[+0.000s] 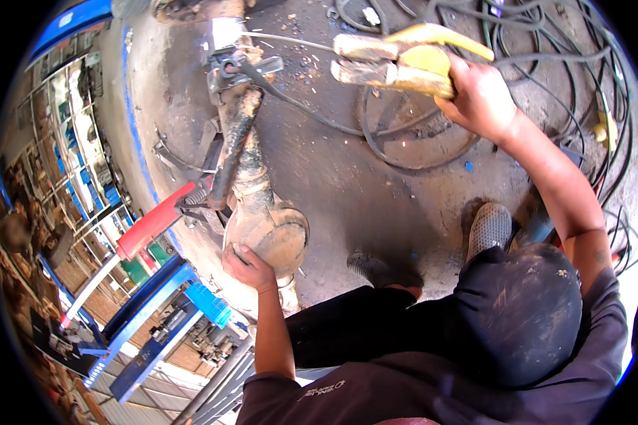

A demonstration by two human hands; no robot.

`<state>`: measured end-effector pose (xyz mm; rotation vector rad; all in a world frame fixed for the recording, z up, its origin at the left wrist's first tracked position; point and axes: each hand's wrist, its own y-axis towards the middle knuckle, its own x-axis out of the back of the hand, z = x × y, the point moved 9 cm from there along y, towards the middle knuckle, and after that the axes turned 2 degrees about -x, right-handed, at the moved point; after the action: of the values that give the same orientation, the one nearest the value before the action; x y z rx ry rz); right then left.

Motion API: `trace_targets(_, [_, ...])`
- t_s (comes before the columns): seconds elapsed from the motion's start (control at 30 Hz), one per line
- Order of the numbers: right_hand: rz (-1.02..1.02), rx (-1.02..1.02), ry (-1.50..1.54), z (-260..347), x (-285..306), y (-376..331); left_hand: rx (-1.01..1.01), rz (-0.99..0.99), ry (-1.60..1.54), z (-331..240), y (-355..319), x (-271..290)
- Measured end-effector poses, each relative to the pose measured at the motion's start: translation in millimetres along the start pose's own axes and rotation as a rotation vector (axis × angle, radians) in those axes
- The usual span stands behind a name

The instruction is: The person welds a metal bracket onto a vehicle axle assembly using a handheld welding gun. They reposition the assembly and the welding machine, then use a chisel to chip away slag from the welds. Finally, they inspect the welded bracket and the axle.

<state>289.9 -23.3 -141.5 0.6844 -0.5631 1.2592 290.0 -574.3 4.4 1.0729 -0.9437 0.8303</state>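
Observation:
My right hand (483, 99) is closed round a worn yellow electrode holder (425, 64), raised at the upper right. A thin welding rod (290, 40) reaches left from its jaws toward a bright white glow on a dirty metal axle (252, 159). My left hand (252, 270) lies on the edge of the axle's round housing (273, 230), fingers resting on the metal and some of them partly hidden. A grey clamp (262, 67) with a thick cable sits on the axle below the glow.
Black cables (546, 49) lie coiled on the stained floor at the upper right. A red jack-like tool (156, 221) and a blue metal frame (145, 312) stand left of the axle. Shelving (71, 134) lines the far left. My bent knee (517, 312) and shoes (490, 228) are close by.

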Motion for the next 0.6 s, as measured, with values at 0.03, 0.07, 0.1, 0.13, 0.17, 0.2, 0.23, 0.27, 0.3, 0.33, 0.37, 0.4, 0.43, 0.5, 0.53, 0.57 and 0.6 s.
trace_targets(0.03, [0.001, 0.008, 0.005, 0, 0, 0, 0.005, -0.001, -0.005, 0, 1, 0])
trace_targets(0.07, [-0.021, 0.022, 0.024, 0, 0, 0, 0.006, 0.006, -0.009, 0, 3, 0])
trace_targets(0.1, [-0.017, 0.015, 0.028, 0, 1, 1, 0.009, 0.014, -0.015, 1, 4, 1])
trace_targets(0.13, [-0.013, 0.012, 0.04, 1, -1, 2, 0.012, 0.018, -0.013, 3, 5, 3])
trace_targets(0.17, [-0.003, -0.006, 0.004, -1, -4, 2, 0.016, 0.014, -0.016, 3, 6, 4])
trace_targets(0.2, [-0.019, 0.014, 0.018, 0, -2, 2, 0.02, 0.01, -0.02, 4, 7, 5])
trace_targets(0.23, [-0.032, 0.021, 0.03, 1, -4, 3, 0.024, 0.008, -0.019, 6, 6, 6])
trace_targets(0.27, [-0.044, 0.023, 0.038, 2, -5, 2, 0.026, -0.003, -0.013, 7, 6, 7])
trace_targets(0.3, [-0.035, 0.012, 0.051, -1, -9, 3, 0.027, -0.013, -0.006, 9, 6, 8])
trace_targets(0.33, [-0.037, 0.013, 0.045, 1, -7, 3, 0.028, -0.016, -0.008, 8, 5, 6])
trace_targets(0.37, [-0.044, 0.013, 0.043, 1, -7, 3, 0.045, -0.003, 0.002, 9, 4, 4])
trace_targets(0.4, [-0.052, 0.012, 0.043, 2, -8, 4, 0.06, 0.011, 0.013, 10, 5, 5])
trace_targets(0.43, [-0.049, 0.021, 0.045, 3, -7, 3, 0.073, 0.025, 0.025, 10, 3, 5])
trace_targets(0.5, [-0.047, 0.015, 0.052, 5, -12, 4, 0.065, 0.012, 0.03, 13, 1, 11])
trace_targets(0.53, [-0.045, 0.003, 0.045, 4, -9, 3, 0.057, 0.011, 0.021, 11, 2, 8])
trace_targets(0.57, [-0.038, 0.003, 0.047, 5, -6, 3, 0.054, 0.003, 0.02, 10, 3, 7])
trace_targets(0.6, [-0.042, 0.003, 0.041, 4, -4, 5, 0.051, -0.006, 0.02, 8, 5, 7])
